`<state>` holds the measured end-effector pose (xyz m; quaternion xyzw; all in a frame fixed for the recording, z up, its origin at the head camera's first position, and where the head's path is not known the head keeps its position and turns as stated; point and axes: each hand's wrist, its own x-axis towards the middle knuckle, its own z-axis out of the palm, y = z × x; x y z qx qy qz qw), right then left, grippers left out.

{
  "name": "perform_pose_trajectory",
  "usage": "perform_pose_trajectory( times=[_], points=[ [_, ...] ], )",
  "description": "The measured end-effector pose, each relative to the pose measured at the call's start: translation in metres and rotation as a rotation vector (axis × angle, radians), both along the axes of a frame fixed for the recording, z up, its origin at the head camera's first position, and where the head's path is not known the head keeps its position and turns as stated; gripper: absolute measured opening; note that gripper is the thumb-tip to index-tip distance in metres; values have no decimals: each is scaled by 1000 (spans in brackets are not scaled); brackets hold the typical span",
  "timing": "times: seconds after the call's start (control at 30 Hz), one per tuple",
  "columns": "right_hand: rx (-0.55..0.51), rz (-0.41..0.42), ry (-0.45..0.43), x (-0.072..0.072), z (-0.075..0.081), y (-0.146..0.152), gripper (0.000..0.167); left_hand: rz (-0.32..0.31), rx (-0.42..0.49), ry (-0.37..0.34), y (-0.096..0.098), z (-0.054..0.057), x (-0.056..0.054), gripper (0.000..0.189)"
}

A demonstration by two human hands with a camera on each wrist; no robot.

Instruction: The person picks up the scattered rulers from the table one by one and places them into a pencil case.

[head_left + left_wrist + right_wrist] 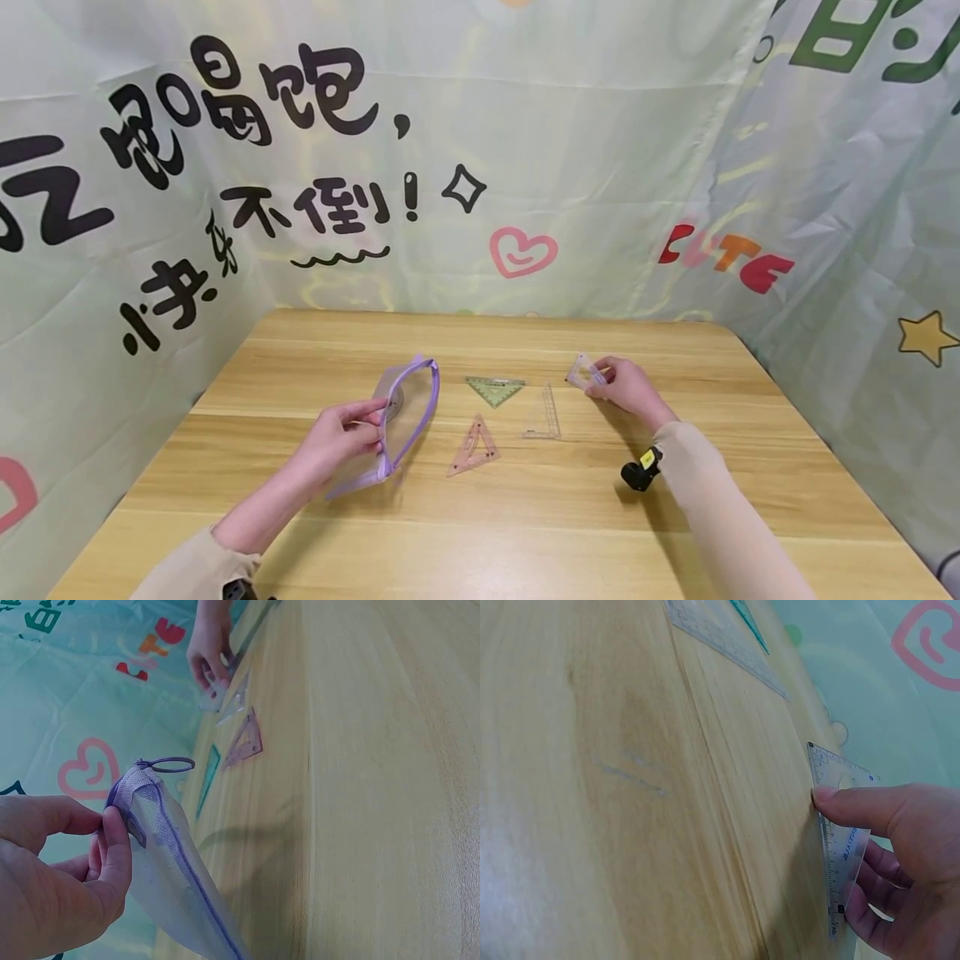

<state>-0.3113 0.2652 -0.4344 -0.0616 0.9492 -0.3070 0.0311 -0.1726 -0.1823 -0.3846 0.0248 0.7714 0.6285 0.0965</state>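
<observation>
In the head view my left hand (341, 440) pinches the edge of a see-through zip pouch (161, 862) with purple trim, its mouth gaping to the right. A greyish round shape (395, 404) shows through the pouch's side beside the fingers. Toward the back right, my right hand (626, 387) grips a clear set square (847, 832) with blue lettering, thumb on one face and fingers behind, close over the table. Between the hands lie a green set square (495, 390), a pink set square (476, 448) and another clear set square (551, 417).
The wooden table (525, 533) has a printed cloth (600, 167) hanging along its back and sides. A small black camera (641, 471) is strapped to the right wrist, over a beige sleeve (720, 500).
</observation>
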Motion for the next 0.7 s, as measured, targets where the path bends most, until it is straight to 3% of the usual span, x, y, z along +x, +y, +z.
perform_pose_trajectory(
  times=[0.7],
  points=[
    [34,111,-13,3,15,7,48,-4,9,-10,-1,0,0,59]
  ],
)
